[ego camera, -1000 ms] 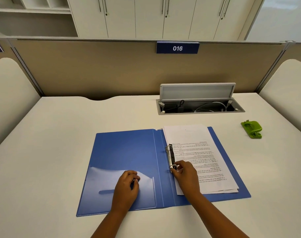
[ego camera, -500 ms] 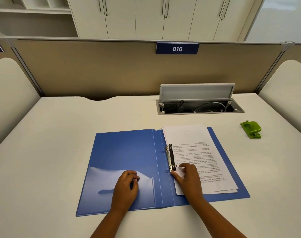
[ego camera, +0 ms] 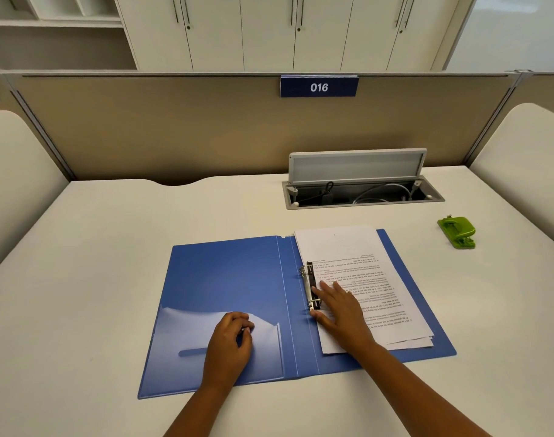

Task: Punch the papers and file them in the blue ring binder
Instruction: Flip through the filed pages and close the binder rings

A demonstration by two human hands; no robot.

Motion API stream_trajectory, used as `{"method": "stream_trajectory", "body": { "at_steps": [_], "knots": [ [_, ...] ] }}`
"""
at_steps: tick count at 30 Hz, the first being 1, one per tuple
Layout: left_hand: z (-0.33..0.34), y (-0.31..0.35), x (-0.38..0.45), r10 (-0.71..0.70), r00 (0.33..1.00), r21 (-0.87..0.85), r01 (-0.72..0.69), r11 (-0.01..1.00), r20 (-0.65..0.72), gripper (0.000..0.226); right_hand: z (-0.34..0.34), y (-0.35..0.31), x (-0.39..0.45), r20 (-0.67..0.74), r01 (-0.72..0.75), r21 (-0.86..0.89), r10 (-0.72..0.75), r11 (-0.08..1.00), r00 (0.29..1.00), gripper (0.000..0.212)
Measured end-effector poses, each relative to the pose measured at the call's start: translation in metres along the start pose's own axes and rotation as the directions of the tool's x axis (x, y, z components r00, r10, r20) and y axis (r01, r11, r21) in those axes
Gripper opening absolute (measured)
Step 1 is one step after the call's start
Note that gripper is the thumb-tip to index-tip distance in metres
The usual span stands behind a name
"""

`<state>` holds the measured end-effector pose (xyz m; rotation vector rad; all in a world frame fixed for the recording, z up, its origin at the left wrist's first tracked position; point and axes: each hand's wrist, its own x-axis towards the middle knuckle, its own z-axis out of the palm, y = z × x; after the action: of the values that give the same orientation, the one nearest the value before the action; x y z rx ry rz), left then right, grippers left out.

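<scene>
Since a second earlier, the person's right hand (ego camera: 340, 305) had left the lower ring of the ring mechanism (ego camera: 310, 290) and flattened, fingers spread, on the papers (ego camera: 367, 288) just right of the rings, at centre frame. Their left hand (ego camera: 230, 345) had not shifted; it rested with fingers loosely curled on the clear pocket (ego camera: 181, 342) of the open blue ring binder (ego camera: 234, 275), lower centre, holding nothing. The papers lay on the binder's right half, their bottom edges slightly fanned. The rings looked closed, though I could not tell whether every sheet was threaded. If the palm slid while pressing, the punched holes might tear, and closing the cover over the uneven stack could crease the loose corners. The green hole punch (ego camera: 457, 231) sat well apart at right.
</scene>
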<state>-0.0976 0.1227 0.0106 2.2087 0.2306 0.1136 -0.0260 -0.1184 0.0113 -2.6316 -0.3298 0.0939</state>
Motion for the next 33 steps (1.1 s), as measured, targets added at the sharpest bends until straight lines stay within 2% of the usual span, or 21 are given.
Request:
{"method": "stream_trajectory", "body": {
  "at_steps": [7,13,14,17,19,22,24,26,30,33],
  "knots": [
    [0.001,-0.002,-0.001,-0.005,1.0,-0.006,0.005,1.0,-0.005,0.044,0.001,0.001,0.0,0.029,-0.018,-0.006,0.019,1.0,0.999,0.102],
    [0.005,-0.01,0.001,-0.037,0.999,0.022,0.037,0.999,0.012,0.054,0.001,0.001,0.0,0.013,-0.031,0.089,0.03,0.996,0.999,0.104],
    [0.005,-0.011,0.001,-0.035,0.999,0.025,0.034,0.999,0.016,0.059,0.0,0.001,0.0,0.017,-0.029,0.1,0.028,0.995,0.999,0.104],
    [0.009,-0.02,0.004,-0.02,1.0,-0.004,0.02,1.0,0.005,0.095,-0.001,0.003,0.0,0.019,-0.039,0.136,0.037,0.99,0.999,0.102],
    [0.01,-0.019,0.004,-0.029,1.0,0.003,0.029,1.0,0.002,0.087,-0.002,0.003,0.001,0.022,-0.038,0.136,0.035,0.99,0.999,0.098],
    [0.01,-0.018,0.004,-0.024,1.0,0.029,0.024,0.999,-0.001,0.057,-0.001,0.003,0.001,0.022,-0.038,0.142,0.035,0.989,0.999,0.091],
    [0.01,-0.017,0.005,-0.02,1.0,0.04,0.02,0.999,-0.005,0.05,-0.002,0.003,0.0,0.032,-0.036,0.146,0.031,0.989,0.999,0.088],
    [0.01,-0.018,0.004,0.001,1.0,0.051,-0.001,0.999,-0.014,0.054,-0.002,0.001,0.001,0.034,-0.035,0.156,0.03,0.987,0.999,0.092],
    [0.016,-0.018,0.004,-0.015,1.0,0.107,0.017,0.994,-0.022,0.082,-0.011,0.001,-0.001,0.07,-0.021,0.188,0.008,0.982,0.998,0.101],
    [0.026,0.003,0.004,0.121,0.991,0.247,-0.104,0.963,-0.055,0.08,-0.021,0.004,-0.005,0.08,-0.004,0.202,-0.013,0.979,0.997,0.105]
  ]
}}
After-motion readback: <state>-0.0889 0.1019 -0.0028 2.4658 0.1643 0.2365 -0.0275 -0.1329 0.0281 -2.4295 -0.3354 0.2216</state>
